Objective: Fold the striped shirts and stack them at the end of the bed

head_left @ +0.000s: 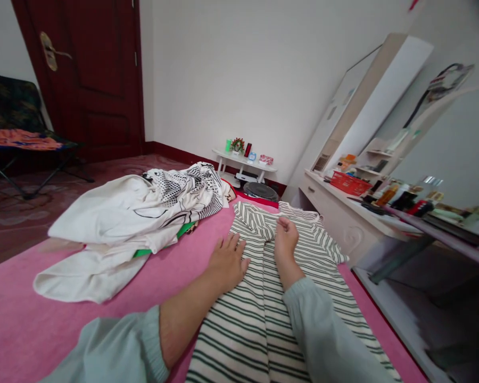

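A cream shirt with dark stripes (239, 324) lies stretched out on a pink bedspread (183, 276). Its left side is folded over the body, with an edge running lengthwise near the middle and the sleeve bunched towards the collar. My left hand (228, 263) rests flat on the folded side, palm down, fingers spread. Close to the collar, my right hand (286, 242) has its fingers curled together at the edge of the folded sleeve. The hand partly hides the cloth at its fingertips.
White and black patterned clothes (143, 202) are heaped on the bed's left. Beyond its far end stands a small white shelf (245, 157). A dresser (343, 205) with a red basket (349, 182) and bottles borders the right; a folding chair (16, 117) is far left.
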Available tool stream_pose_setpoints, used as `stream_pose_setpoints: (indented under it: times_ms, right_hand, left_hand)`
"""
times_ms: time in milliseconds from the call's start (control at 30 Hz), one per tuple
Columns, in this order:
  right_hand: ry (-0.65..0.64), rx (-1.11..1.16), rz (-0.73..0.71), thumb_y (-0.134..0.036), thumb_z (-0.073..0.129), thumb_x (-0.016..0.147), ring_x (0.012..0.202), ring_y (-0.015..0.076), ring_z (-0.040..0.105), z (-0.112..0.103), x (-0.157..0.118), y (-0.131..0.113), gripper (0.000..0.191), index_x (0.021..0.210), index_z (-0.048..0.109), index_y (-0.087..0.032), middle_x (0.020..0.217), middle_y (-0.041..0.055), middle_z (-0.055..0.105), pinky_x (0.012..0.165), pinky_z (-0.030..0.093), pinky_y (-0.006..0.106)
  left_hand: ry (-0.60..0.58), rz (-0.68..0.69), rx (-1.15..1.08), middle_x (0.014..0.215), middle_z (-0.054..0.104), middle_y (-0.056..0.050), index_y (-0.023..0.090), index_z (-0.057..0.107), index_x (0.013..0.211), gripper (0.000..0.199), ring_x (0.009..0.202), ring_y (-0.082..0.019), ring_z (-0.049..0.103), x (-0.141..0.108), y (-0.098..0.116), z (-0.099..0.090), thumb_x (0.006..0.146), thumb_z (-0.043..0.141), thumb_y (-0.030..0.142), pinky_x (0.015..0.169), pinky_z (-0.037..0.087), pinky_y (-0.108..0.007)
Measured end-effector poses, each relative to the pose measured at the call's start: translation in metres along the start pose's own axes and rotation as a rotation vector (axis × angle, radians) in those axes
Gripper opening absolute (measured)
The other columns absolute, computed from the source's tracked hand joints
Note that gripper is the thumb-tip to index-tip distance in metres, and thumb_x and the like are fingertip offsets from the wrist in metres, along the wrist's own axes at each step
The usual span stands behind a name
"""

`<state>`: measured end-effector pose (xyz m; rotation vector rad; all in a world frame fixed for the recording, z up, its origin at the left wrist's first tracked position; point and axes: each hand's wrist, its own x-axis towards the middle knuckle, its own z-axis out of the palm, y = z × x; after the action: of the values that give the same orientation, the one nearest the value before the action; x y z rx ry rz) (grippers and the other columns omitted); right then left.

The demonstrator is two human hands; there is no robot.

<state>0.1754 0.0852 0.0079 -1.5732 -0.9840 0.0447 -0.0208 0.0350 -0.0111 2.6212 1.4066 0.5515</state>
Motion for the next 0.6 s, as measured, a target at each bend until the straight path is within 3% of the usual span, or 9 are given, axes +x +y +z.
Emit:
stream_pose_setpoints:
  times_ms: [100, 167, 267, 367, 433, 600]
  right_hand:
    - [-0.203, -0.259, 0.001, -0.023, 0.051, 0.071, 0.090, 0.0212, 0.064, 0.019, 0.034, 0.003, 0.035, 0.100, 0.064, -0.011, 0.095, 0.0111, 0.069, 0.083, 0.047, 0.030]
    - [-0.273, -0.340, 0.023, -0.022, 0.061, 0.063, 0.088, 0.0251, 0.064, 0.033, 0.048, 0.007, 0.031, 0.093, 0.066, -0.011, 0.089, 0.0120, 0.070, 0.081, 0.046, 0.033]
    - [-0.343, -0.455, 0.020, -0.024, 0.072, 0.056, 0.088, 0.0269, 0.063, 0.050, 0.053, 0.012, 0.040, 0.093, 0.066, -0.013, 0.090, 0.0116, 0.069, 0.079, 0.045, 0.034]
    - [-0.393, -0.580, -0.046, -0.030, 0.075, 0.058, 0.090, 0.0250, 0.063, 0.058, 0.052, 0.008, 0.039, 0.094, 0.067, -0.017, 0.092, 0.0100, 0.069, 0.077, 0.044, 0.031]
    - [-0.377, -0.657, -0.090, -0.033, 0.070, 0.065, 0.088, 0.0244, 0.063, 0.057, 0.052, 0.002, 0.029, 0.090, 0.068, -0.018, 0.091, 0.0097, 0.069, 0.074, 0.043, 0.030]
    - [-0.129, -0.678, -0.153, -0.035, 0.055, 0.080, 0.083, 0.0229, 0.061, 0.034, 0.061, -0.006, 0.027, 0.098, 0.069, -0.021, 0.090, 0.0077, 0.068, 0.068, 0.041, 0.030]
  left_hand:
    - [-0.002, 0.003, -0.021, 0.152, 0.030, -0.010, 0.018, 0.041, 0.141, 0.057, 0.140, -0.028, 0.024, -0.001, 0.000, -0.002, 0.093, 0.030, 0.047, 0.115, 0.018, -0.049]
    - [0.001, 0.008, -0.040, 0.152, 0.031, -0.010, 0.018, 0.041, 0.141, 0.058, 0.140, -0.028, 0.024, -0.001, 0.000, -0.003, 0.092, 0.030, 0.047, 0.115, 0.018, -0.049]
    - [0.006, 0.008, -0.060, 0.152, 0.030, -0.010, 0.018, 0.041, 0.141, 0.058, 0.141, -0.028, 0.023, -0.002, 0.000, -0.005, 0.092, 0.030, 0.048, 0.115, 0.017, -0.050]
    - [-0.005, 0.000, -0.069, 0.152, 0.030, -0.010, 0.018, 0.041, 0.141, 0.058, 0.141, -0.028, 0.021, -0.001, 0.001, -0.007, 0.092, 0.030, 0.048, 0.115, 0.017, -0.050]
    - [-0.016, -0.006, -0.077, 0.152, 0.030, -0.011, 0.018, 0.041, 0.141, 0.058, 0.142, -0.028, 0.021, -0.001, 0.001, -0.008, 0.092, 0.030, 0.047, 0.115, 0.017, -0.049]
    - [-0.003, -0.002, -0.094, 0.152, 0.029, -0.011, 0.017, 0.041, 0.141, 0.059, 0.141, -0.028, 0.022, -0.001, 0.001, -0.008, 0.092, 0.030, 0.047, 0.115, 0.015, -0.050]
